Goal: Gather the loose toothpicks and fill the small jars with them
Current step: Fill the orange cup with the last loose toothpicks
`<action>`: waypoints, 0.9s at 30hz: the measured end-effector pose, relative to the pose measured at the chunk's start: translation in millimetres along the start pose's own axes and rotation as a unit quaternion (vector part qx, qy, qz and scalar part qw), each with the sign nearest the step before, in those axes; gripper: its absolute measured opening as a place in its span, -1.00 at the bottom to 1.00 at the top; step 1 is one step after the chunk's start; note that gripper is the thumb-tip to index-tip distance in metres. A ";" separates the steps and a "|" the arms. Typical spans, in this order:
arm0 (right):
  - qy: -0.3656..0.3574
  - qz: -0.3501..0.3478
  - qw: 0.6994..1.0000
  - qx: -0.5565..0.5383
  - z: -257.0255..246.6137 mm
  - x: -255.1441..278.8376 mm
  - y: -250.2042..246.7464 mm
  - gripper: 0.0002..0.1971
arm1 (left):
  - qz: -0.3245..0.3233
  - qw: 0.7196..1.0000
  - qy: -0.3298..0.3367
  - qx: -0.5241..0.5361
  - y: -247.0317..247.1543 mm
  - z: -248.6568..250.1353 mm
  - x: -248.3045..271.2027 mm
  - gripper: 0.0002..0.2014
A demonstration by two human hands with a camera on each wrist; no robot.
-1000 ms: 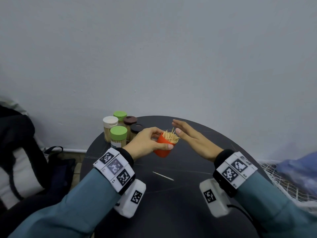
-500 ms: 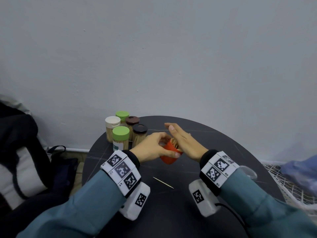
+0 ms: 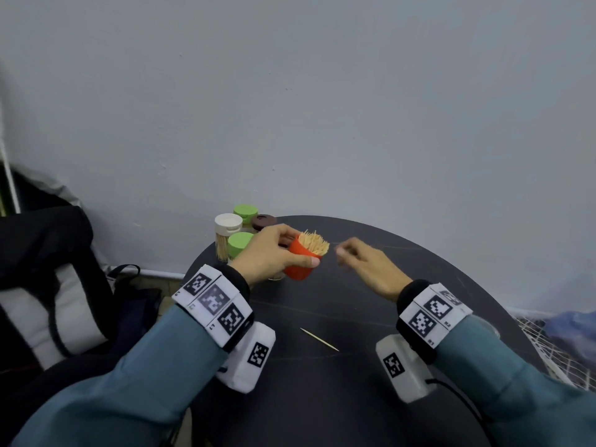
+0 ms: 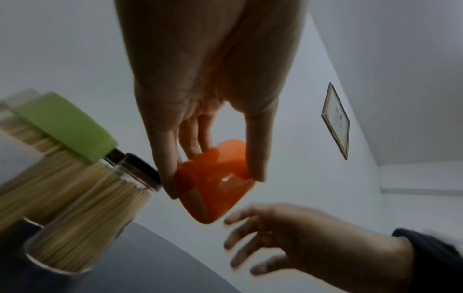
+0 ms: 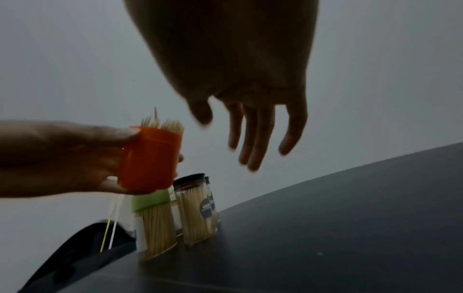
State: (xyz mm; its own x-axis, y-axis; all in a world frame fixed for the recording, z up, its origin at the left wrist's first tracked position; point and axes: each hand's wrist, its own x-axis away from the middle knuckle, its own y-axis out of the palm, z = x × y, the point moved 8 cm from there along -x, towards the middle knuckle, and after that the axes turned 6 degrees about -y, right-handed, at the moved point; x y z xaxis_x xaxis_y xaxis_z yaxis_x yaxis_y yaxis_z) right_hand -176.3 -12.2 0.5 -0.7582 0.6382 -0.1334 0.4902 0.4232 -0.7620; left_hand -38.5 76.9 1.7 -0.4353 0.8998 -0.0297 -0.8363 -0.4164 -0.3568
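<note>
Left hand (image 3: 274,253) grips orange jar (image 3: 301,261), toothpicks (image 3: 314,242) bristling out.
Right hand (image 3: 364,266) loose, empty; capped full jars (image 5: 175,216) on tabletop (image 3: 354,382).

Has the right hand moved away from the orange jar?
Yes. The right hand pulled back rightward off the orange jar, judged against the lone toothpick on the table.

**No legible text in any view**

Head view: white wristbands on both forearms (image 3: 214,300) (image 3: 433,309) carry black-and-white square coded markers; small characters beside them too tiny to read. White camera housings below each wrist (image 3: 253,358) (image 3: 398,367) bear one marker each.

Right wrist view: clear toothpick jar with dark lid (image 5: 196,210) has a round dark label, print blurred.

Left wrist view: framed sheet on the wall (image 4: 335,121), contents unreadable.
</note>
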 end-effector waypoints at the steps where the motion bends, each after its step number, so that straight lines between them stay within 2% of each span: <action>1: -0.006 -0.061 0.997 0.051 -1.6 0.6 10.5 -0.70 | 0.012 1.000 0.003 0.006 -6.3 0.3 1.4 -0.45; 4: -0.017 -0.232 0.963 0.137 -7.1 11.8 45.4 -0.76 | 0.074 0.997 0.017 0.034 -29.5 1.5 7.3 -0.42; 6: -0.014 -0.288 0.940 0.181 -8.3 19.4 60.9 -0.77 | 0.112 0.992 0.030 0.044 -43.8 2.1 11.1 -0.38; 8: -0.012 -0.298 0.930 0.213 -9.8 21.5 68.8 -0.82 | 0.127 0.990 0.032 0.045 -52.0 1.0 14.2 -0.36; 11: -0.033 -0.286 0.923 0.254 -16.3 19.0 71.6 -0.92 | 0.115 0.992 0.028 0.046 -51.5 -1.8 17.1 -0.41; 16: -0.093 -0.286 0.890 0.342 -22.2 24.7 78.5 -0.83 | 0.047 0.999 0.008 -0.003 -32.1 -6.1 17.5 -0.46; 18: -0.100 -0.283 0.900 0.316 -19.7 28.1 71.8 -0.85 | 0.022 1.000 0.005 -0.016 -24.2 -7.1 16.7 -0.49; 20: -0.114 -0.241 0.936 0.229 -22.8 27.9 51.0 -0.96 | 0.008 1.000 0.003 -0.026 -18.0 -6.2 16.9 -0.52; 23: -0.149 -0.095 0.975 0.135 -33.6 25.9 1.8 -0.90 | -0.011 1.000 0.011 -0.025 -8.3 -2.0 14.9 -0.51; 25: -0.161 0.004 0.983 0.086 -38.7 28.3 -29.8 -0.89 | -0.022 0.999 0.019 -0.028 -0.4 2.4 14.6 -0.51; 27: -0.166 0.083 0.979 0.087 -42.7 30.7 -54.9 -0.89 | -0.030 0.999 0.024 -0.027 7.5 4.9 14.2 -0.54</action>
State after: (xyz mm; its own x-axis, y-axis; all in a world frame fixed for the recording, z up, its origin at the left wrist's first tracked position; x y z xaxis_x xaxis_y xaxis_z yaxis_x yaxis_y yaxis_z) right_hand -208.2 11.6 65.4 -0.7861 0.4331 -0.4410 0.5598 0.1964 -0.8050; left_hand -52.6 85.9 3.2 -0.3681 0.9284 -0.0505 -0.8407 -0.3556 -0.4083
